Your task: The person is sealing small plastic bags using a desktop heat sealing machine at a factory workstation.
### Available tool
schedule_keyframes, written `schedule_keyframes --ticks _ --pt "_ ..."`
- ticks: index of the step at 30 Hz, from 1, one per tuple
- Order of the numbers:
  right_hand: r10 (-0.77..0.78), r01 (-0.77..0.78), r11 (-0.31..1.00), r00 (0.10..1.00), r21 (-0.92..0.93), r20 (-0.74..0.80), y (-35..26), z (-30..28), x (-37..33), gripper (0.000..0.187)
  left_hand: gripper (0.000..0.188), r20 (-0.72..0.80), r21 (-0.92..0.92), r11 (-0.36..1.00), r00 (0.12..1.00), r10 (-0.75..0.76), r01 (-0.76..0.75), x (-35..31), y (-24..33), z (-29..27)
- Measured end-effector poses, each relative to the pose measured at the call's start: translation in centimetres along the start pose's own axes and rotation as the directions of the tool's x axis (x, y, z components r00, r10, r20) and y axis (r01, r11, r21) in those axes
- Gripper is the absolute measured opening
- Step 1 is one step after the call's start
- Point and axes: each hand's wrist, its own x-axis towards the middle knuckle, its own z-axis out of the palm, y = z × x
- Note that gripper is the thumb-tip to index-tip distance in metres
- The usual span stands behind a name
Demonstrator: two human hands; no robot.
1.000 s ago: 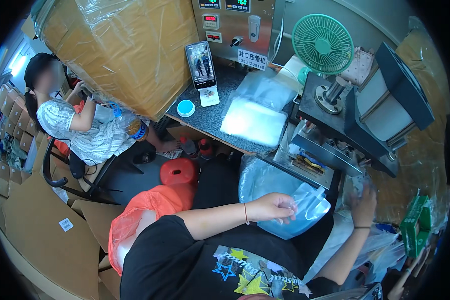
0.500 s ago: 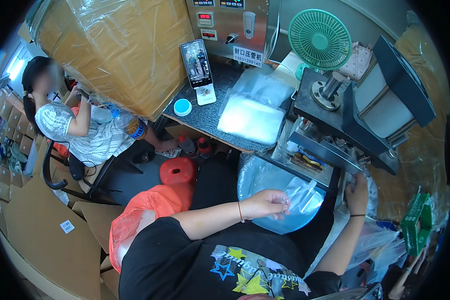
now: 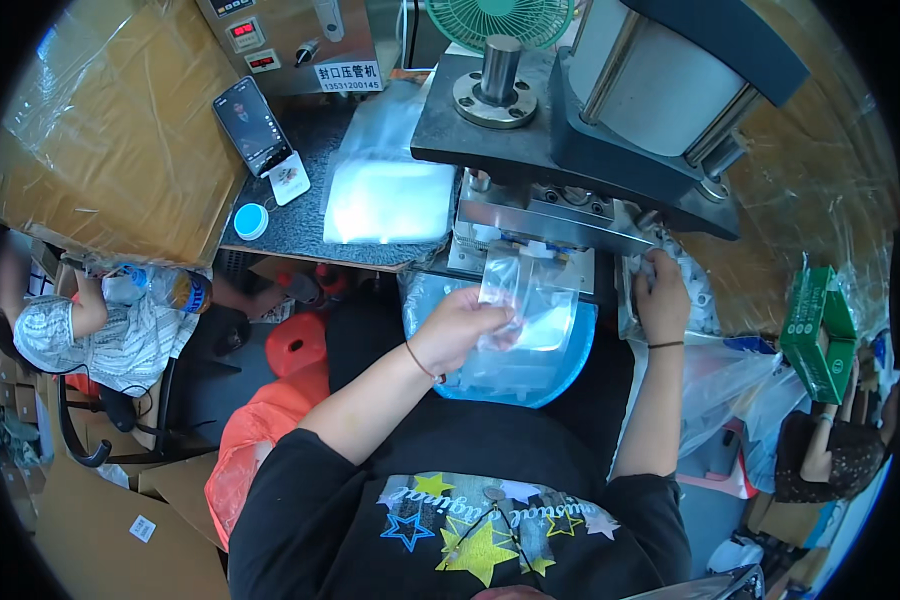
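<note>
Fingers of the left hand pinch the lower left edge of a small clear plastic pouch, closed firmly on the film. That pouch stands upright, its long axis running away from the person, with its upper end just under the grey metal press head of the sealing machine. It lies directly ahead of the left fingers, so the left hand is the nearer one; its lower end hangs over the round blue plastic basin lined with clear bags, which sits between the person's arms.

To the right, the right hand rests beside the machine on a heap of white crumpled plastic pieces; its fingers curl into the heap, but whether they grip anything cannot be told.

Further out on the left, a dark speckled tabletop carries a stack of clear flat bags, a round light-blue lid and a black phone propped on a white stand. Beyond stand a green desk fan and large brown cardboard boxes wrapped in film. Another person sits at far left, and a green carton lies at right.
</note>
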Motion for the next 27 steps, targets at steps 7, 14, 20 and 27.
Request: schedule_keyframes --ticks 7,14,20,27 --pt "-0.133 0.147 0.985 0.982 0.094 -0.134 -0.6 0.2 -0.6 0.030 0.020 0.017 -0.095 0.993 0.997 0.072 -0.070 0.9 -0.7 -0.4" --pt "-0.064 0.097 0.992 0.937 0.081 -0.343 1.0 1.2 -1.7 0.024 0.059 0.016 0.998 0.008 0.356 0.934 -0.066 -0.5 5.1 -5.0" --pt "-0.206 0.247 0.968 0.878 0.040 -0.433 1.8 1.0 -1.1 0.020 0.048 0.306 0.850 -0.500 0.617 0.725 0.166 -3.3 3.8 -9.2" --pt "0.069 0.096 0.932 0.899 0.349 -0.432 2.1 -0.3 -1.0 0.017 0.017 -0.004 0.958 0.156 0.532 0.847 -0.241 -5.6 3.7 -7.7"
